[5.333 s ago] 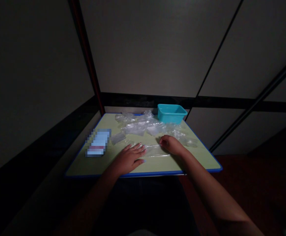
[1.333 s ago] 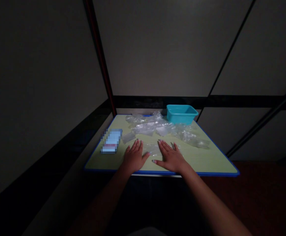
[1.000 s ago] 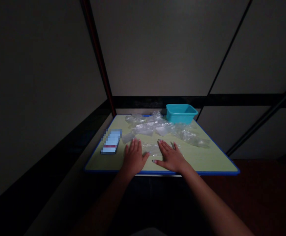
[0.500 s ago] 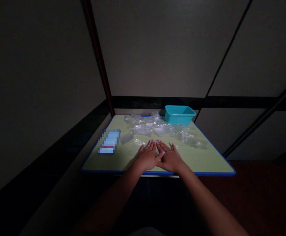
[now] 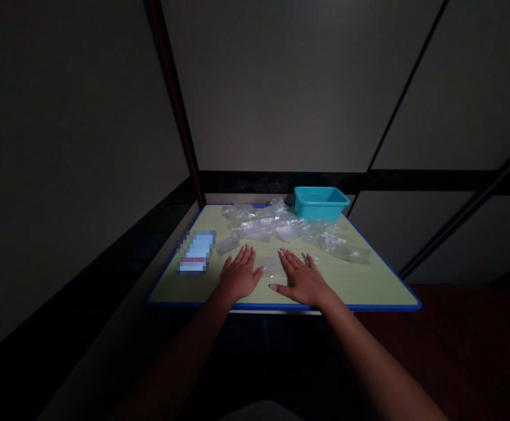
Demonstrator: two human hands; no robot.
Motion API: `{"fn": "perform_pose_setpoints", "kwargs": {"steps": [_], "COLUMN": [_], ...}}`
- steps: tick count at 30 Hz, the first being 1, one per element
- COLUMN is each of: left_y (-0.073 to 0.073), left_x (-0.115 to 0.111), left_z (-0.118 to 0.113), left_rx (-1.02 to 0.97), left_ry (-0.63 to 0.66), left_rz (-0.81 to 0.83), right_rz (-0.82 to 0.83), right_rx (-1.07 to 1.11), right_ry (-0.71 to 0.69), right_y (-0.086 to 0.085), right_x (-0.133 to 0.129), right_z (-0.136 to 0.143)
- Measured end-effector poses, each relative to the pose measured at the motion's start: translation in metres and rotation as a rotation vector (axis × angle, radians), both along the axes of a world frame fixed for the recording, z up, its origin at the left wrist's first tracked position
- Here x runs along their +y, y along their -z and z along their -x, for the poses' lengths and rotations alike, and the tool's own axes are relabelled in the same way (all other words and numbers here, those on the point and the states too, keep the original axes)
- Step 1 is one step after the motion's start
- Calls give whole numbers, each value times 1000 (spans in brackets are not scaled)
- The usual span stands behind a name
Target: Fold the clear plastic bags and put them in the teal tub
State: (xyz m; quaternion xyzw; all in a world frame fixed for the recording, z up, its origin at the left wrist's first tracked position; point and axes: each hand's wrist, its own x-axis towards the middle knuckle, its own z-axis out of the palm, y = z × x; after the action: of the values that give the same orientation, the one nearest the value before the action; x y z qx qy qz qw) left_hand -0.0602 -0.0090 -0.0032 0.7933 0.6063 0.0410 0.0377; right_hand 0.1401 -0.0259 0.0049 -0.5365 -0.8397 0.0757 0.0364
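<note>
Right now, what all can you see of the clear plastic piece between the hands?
The clear plastic piece looks like thin, see-through film, perhaps a bag; its full outline is hard to make out. It lies flat on the pale yellow-green table, with a few small glints on its surface. The left hand and right hand, spread open, lie to either side, apparently resting on it and hiding parts.

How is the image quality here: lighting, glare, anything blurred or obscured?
Head view: dim overall, near black below the table; head view: small glints on the crumpled plastic; head view: the flat plastic between left hand and right hand shows faintly, its edges hard to trace; head view: the phone is pixelated.
</note>
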Motion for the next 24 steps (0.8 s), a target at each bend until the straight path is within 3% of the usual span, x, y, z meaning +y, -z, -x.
{"fn": "perform_pose_setpoints", "kwargs": {"steps": [4,7,9,11,24], "left_y": [-4,-6,-5,-3,-4], "left_x": [-6,-12,-13,-13,-14], "left_z": [-4,-10,-12,-12,-13], "left_rx": [11,-17,-34,-35,-21], "left_ry": [-82,100,255,306,286], "left_rz": [-79,-134,-86,-30,-29], "right_rz": [-3,-19,-29,-34,-12], "right_rx": [7,11,15,23,9], "right_ry": [-5,-12,-18,-19,143], "right_y": [1,2,3,2,-10], "right_x": [1,1,1,0,-6], "right_z": [0,-1,-1,-1,-21]}}
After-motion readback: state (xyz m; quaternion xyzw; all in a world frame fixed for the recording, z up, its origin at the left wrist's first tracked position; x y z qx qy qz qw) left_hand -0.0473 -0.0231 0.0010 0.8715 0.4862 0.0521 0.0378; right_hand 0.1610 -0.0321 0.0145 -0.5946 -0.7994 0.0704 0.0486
